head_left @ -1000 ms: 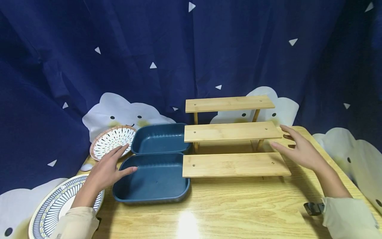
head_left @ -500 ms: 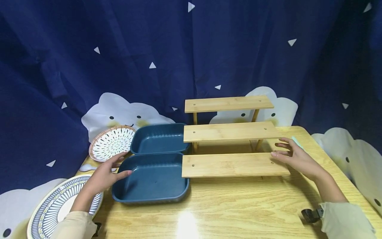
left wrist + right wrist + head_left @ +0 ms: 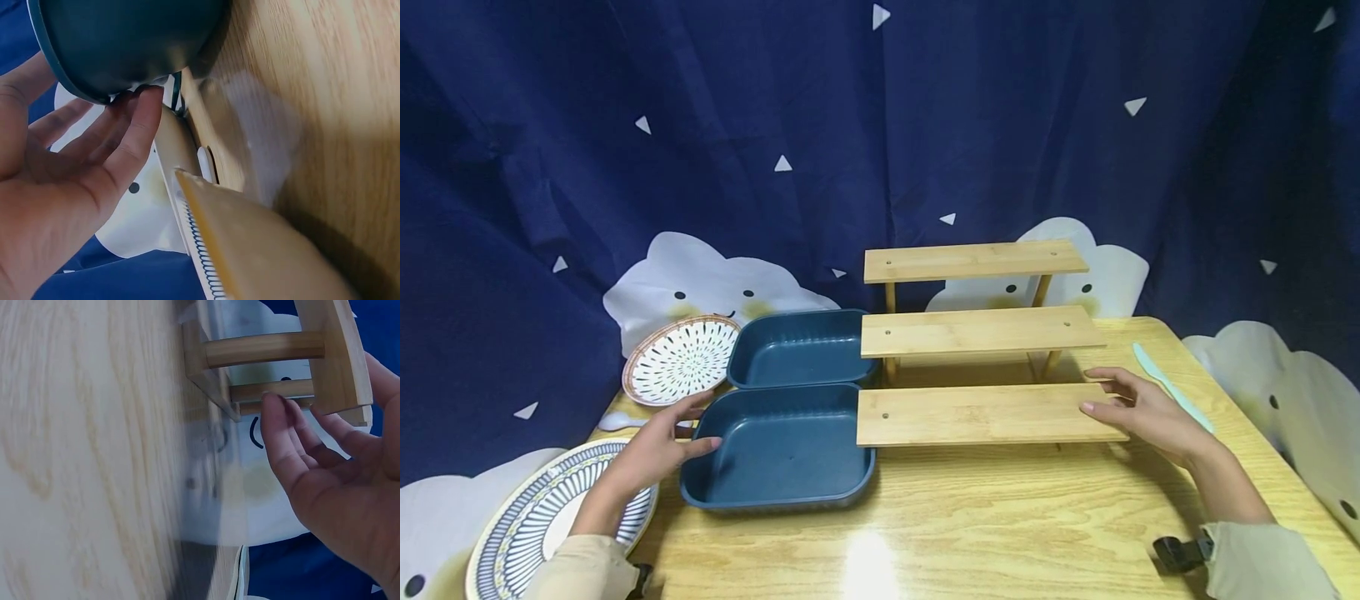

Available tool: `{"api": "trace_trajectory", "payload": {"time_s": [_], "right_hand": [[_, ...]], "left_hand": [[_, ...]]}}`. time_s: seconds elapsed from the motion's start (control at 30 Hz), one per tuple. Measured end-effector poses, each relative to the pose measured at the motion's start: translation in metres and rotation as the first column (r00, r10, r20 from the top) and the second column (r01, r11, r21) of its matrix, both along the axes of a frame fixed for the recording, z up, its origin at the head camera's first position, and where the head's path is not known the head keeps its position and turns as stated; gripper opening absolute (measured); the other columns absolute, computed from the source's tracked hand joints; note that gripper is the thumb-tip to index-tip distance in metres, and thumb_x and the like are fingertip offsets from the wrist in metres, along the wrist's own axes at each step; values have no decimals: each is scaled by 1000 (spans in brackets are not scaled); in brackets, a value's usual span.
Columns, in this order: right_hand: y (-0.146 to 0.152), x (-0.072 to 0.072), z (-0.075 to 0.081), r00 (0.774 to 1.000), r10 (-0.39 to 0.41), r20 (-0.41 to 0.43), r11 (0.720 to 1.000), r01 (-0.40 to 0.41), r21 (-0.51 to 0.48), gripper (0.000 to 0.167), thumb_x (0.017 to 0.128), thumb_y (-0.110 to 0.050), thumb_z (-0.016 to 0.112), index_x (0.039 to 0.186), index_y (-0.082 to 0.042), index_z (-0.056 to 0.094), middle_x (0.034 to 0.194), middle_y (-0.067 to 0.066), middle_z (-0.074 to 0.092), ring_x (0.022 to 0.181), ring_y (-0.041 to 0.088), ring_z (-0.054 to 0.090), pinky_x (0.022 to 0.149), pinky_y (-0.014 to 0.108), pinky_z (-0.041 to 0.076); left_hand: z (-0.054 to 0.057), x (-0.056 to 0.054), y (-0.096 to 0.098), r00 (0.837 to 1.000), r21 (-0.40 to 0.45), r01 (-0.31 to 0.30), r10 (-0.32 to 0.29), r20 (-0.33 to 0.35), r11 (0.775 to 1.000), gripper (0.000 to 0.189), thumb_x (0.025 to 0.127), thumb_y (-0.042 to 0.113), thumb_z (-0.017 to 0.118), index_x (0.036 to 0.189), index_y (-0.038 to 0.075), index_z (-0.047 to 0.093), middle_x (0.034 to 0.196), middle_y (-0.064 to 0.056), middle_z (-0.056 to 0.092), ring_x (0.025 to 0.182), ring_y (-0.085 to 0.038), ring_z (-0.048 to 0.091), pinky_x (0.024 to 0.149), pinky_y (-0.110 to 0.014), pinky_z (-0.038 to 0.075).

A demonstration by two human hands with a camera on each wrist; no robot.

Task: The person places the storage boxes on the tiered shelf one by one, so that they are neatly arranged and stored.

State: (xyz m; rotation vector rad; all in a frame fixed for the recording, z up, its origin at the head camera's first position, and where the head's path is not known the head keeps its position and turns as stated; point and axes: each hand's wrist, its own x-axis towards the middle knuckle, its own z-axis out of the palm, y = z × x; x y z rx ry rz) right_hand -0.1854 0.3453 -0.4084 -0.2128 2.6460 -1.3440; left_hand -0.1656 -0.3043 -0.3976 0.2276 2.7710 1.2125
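The left hand point(image 3: 651, 457) is at the left end of the front dark teal, rounded rectangular container point(image 3: 786, 454). Its thumb is over the inside and its fingers point(image 3: 134, 128) curve against the outer wall; thumb and fingers stand apart across the rim, and whether they clamp it I cannot tell. The container sits upright on the light wood-grain tabletop point(image 3: 1000, 517), long axis running left to right.

The right hand point(image 3: 1157, 421) is at the right end of the three-tier light bamboo rack point(image 3: 977, 332). Its thumb lies over the lowest shelf and the fingers reach behind and below the board, apart from the thumb; a firm grip cannot be made out. The shelves run left to right, stepping down toward the person. In the head view, the lowest shelf's left end overlaps the container's right rim. A mint-green knife point(image 3: 1172, 388) lies slantwise just beside the right hand.
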Motion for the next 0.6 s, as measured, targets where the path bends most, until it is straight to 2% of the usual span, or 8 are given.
{"api": "trace_trajectory", "payload": {"time_s": [0.13, 0.3, 0.37, 0.5, 0.6], "right_hand": [[1, 1, 1, 1000, -2, 14, 1000, 2, -16, 70, 98, -34, 66, 150, 0, 36, 151, 26, 34, 136, 50, 29, 93, 44, 48], [4, 4, 3, 998, 1, 62, 998, 3, -61, 72, 98, -32, 66, 153, 0, 32, 152, 31, 27, 137, 49, 27, 94, 49, 47], [5, 6, 3, 997, 1, 75, 996, 6, -88, 72, 98, -31, 66, 153, 0, 30, 151, 32, 27, 136, 47, 30, 92, 47, 48], [9, 9, 2, 996, 2, 85, 989, 11, -150, 69, 99, -26, 66, 152, 0, 30, 148, 31, 30, 127, 31, 45, 85, 36, 52], [12, 11, -2, 997, -3, 77, 979, 19, -201, 63, 99, -21, 66, 149, 0, 34, 142, 24, 39, 113, 16, 56, 81, 36, 55]], "left_hand": [[-2, 0, -2, 1000, 31, 0, 0, 0, 1000, 74, 89, 11, 76, 148, -10, 36, 136, -37, 48, 111, -47, 59, 86, -42, 55], [-2, 0, -6, 999, 65, -26, 23, 36, 998, 71, 89, 6, 74, 147, -10, 37, 129, -35, 52, 105, -38, 60, 77, -32, 54], [-3, 1, -7, 998, 96, -35, 30, 55, 995, 70, 89, 4, 72, 147, -10, 37, 126, -34, 52, 100, -33, 59, 72, -30, 54], [-4, 1, -9, 995, 159, -59, 44, 94, 985, 68, 89, 1, 70, 148, -8, 37, 122, -29, 51, 91, -23, 56, 65, -31, 55], [-6, 1, -12, 992, 173, -71, 51, 115, 982, 67, 90, 3, 70, 148, -7, 37, 121, -26, 49, 90, -21, 55, 64, -31, 55]]}}
